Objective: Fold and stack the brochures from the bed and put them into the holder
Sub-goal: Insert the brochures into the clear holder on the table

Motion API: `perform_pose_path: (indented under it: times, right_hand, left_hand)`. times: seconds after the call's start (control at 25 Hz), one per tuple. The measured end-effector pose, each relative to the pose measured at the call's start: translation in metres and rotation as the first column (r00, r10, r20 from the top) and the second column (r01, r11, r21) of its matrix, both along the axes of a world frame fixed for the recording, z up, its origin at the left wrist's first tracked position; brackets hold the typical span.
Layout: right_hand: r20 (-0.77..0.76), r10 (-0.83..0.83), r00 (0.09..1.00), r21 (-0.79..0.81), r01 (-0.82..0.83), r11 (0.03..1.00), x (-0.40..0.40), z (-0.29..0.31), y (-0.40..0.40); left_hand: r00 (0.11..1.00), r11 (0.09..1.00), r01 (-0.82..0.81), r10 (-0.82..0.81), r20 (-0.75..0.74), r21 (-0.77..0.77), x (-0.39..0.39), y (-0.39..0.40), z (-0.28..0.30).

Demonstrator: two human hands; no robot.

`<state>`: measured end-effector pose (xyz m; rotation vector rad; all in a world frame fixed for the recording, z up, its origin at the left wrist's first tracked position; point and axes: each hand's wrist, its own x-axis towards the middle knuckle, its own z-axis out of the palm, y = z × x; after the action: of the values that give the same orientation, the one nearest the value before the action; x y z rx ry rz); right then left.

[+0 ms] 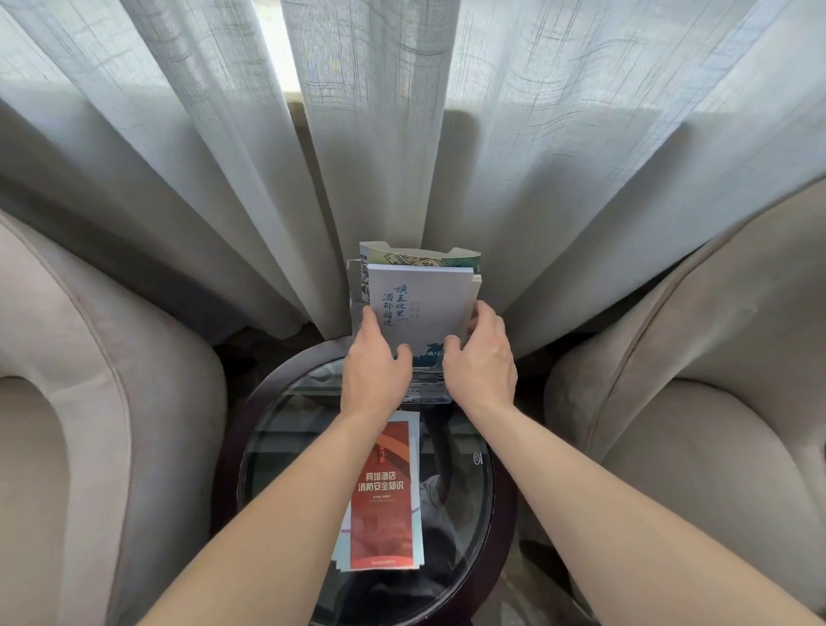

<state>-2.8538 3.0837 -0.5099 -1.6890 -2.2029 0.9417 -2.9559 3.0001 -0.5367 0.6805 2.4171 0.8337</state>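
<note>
Most of the job looks done, as we judge it: we hold a grey stack [422,307] of folded brochures upright, its lower end going into the clear holder [430,396] at the far edge of the round glass worktop [473,488]. Behind the stack, already in the holder, stands a green patterned brochure [418,257], its top showing above the grey cover.

Our left hand [375,365] pinches the stack's lower left edge, thumb on the cover; our right hand [480,357] closes on its lower right edge, fingers wrapped round the side. Both hands are shut on the stack, neither spread wide. We cannot tell whether the stack has reached the bottom of the holder, since our hands cover that part.

One red brochure [384,496] lies flat on the worktop, near us, between our forearms, well apart from the holder. It rests on at least one paler sheet whose edges show beneath it. These remain to go in.

Armchairs stand either side of the worktop, a curtain [395,126] hangs behind the holder, and no bed shows, so we cannot say whether more brochures wait there.
</note>
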Motion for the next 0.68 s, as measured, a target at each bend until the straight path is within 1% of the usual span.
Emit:
perform_pose_path:
  times: [0.08,0.16,0.44,0.56,0.68]
  right_hand:
    - [0.034,0.028,0.999,-0.009,-0.027,1.000,0.000,0.002,-0.001]
    - [0.059,0.055,0.997,-0.015,-0.054,0.998,0.002,0.005,-0.005]
    - [0.120,0.074,0.990,-0.108,-0.061,0.992,0.022,-0.006,-0.026]
    - [0.189,0.092,0.978,-0.173,-0.059,0.983,0.035,-0.025,-0.044]
    - [0.240,0.139,0.961,-0.299,-0.063,0.952,0.050,-0.053,-0.067]
  left_hand:
    - [0.999,0.999,0.042,-0.042,0.014,0.007,0.000,-0.004,-0.001]
    - [0.999,0.999,0.040,-0.040,0.028,0.018,0.001,-0.006,-0.002]
    - [0.997,1.000,-0.010,0.012,-0.074,0.023,0.017,-0.034,-0.002]
    - [0.992,0.999,-0.039,0.039,-0.116,0.002,0.026,-0.057,-0.010]
    - [0.994,0.993,-0.087,0.080,-0.073,-0.083,0.038,-0.082,-0.028]
